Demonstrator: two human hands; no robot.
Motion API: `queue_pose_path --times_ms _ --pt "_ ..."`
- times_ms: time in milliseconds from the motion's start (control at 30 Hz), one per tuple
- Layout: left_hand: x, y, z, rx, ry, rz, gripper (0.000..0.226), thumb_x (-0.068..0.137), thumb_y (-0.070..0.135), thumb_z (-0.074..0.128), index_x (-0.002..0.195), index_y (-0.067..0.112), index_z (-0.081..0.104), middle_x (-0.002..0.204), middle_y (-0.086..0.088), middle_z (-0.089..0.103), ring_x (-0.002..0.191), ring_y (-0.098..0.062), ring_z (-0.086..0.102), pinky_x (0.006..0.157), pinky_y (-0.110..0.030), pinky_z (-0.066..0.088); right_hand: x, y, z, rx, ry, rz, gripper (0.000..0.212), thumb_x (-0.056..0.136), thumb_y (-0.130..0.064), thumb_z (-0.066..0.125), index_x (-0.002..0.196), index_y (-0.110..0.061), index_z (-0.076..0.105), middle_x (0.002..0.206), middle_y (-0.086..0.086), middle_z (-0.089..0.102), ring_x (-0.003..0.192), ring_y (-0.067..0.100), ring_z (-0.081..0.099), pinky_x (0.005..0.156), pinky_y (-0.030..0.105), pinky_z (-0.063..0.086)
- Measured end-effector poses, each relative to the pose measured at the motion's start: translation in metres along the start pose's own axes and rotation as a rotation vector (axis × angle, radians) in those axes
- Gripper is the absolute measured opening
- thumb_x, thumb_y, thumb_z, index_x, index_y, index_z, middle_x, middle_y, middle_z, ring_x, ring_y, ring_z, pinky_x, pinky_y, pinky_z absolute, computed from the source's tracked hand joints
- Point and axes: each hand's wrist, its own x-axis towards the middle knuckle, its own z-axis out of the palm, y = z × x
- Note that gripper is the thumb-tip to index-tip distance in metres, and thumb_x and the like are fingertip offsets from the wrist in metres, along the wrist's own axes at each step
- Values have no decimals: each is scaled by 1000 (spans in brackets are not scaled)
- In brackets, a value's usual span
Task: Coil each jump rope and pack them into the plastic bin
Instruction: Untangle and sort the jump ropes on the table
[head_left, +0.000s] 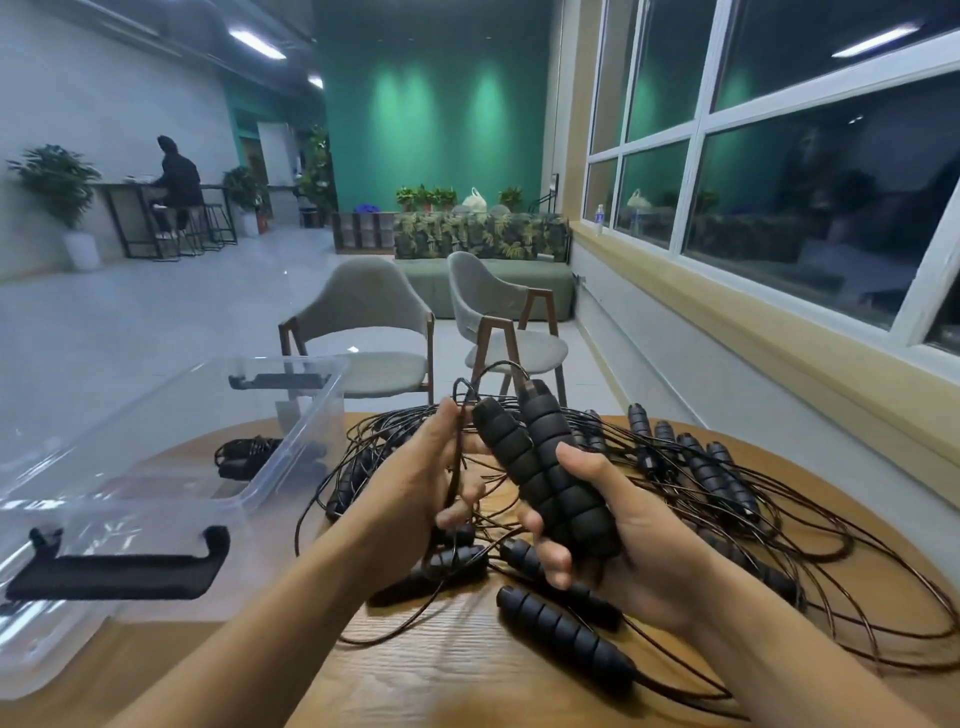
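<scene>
Two ribbed black handles (543, 467) of one jump rope, held above a round wooden table (467, 680).
Right hand (618, 551) grips both handles side by side, their tops tilted left. Left hand (423, 483), just beside them, has its fingers closed on the rope's thin cord (456, 467). Tangled pile of further jump ropes (696, 462) lies beneath both hands. Clear plastic bin (317, 431) stands left of the left hand, a coiled rope (249, 454) showing through its wall.
</scene>
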Motion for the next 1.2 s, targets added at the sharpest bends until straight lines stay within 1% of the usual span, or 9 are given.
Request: queue_pose_path --times_ms 133,367,567,700,833,967,1033,1133,1200 --pt "-3 2 -7 20 70 53 50 96 48 65 128 13 54 93 -8 63 53 -12 40 36 -15 28 -2 8 -1 -46 -16 53 61 93 -47 77 142 -12 66 100 25 63 72 30 60 69 44 58" --pt "-9 -2 -7 49 116 37 24 98 27 68 107 12 51 72 1 56 51 -5 46 44 -14 26 -4 8 2 -233 -31 153 50 109 -33 48 146 0 50 131 38 66 112 49 67 115 60 48" --pt "-7 -7 0 110 141 5 20 99 28 65 98 12 53 61 6 52 44 -5 39 41 -13 27 0 16 -1 -185 37 152 57 100 -36 61 142 2 50 106 27 66 88 37 64 80 49 55" --pt "-8 -3 -1 407 166 -2 41 98 53 55 111 14 60 67 5 59 45 -7 40 41 -18 28 4 18 -8 -162 77 127 68 90 -38 71 141 1 49 92 19 59 68 26 56 51 32 47" --pt "-6 -9 -10 590 220 126 57 105 61 29 103 20 68 70 2 54 52 -9 41 48 -23 32 -4 5 -16 -12 -115 181 67 94 -39 68 148 -7 46 94 16 54 66 21 52 48 25 41" --pt "-12 -29 -1 899 217 243 46 112 45 30 86 23 62 72 15 63 70 -1 56 66 -21 44 -12 4 -16 31 -250 211 50 97 -41 67 132 -6 58 96 16 53 66 20 54 48 24 41" --pt "-14 -50 11 1009 165 219 40 112 36 37 87 21 64 78 10 67 78 -12 62 70 -33 52 -12 6 -12 4 -227 160 48 98 -39 64 135 -10 56 95 16 55 65 20 54 48 25 41" --pt "-20 -71 29 1020 114 14 21 95 28 48 90 19 66 75 2 71 77 -18 70 75 -43 61 -14 5 -6 -305 -82 -19 34 99 -33 55 134 -30 56 90 17 59 64 26 53 46 28 42" --pt "-25 -67 39 1309 73 2 15 100 33 44 102 27 57 91 0 73 89 -24 70 78 -43 58 -17 0 -6 -598 71 -112 30 99 -35 54 128 -37 52 86 13 63 66 31 54 50 33 44"
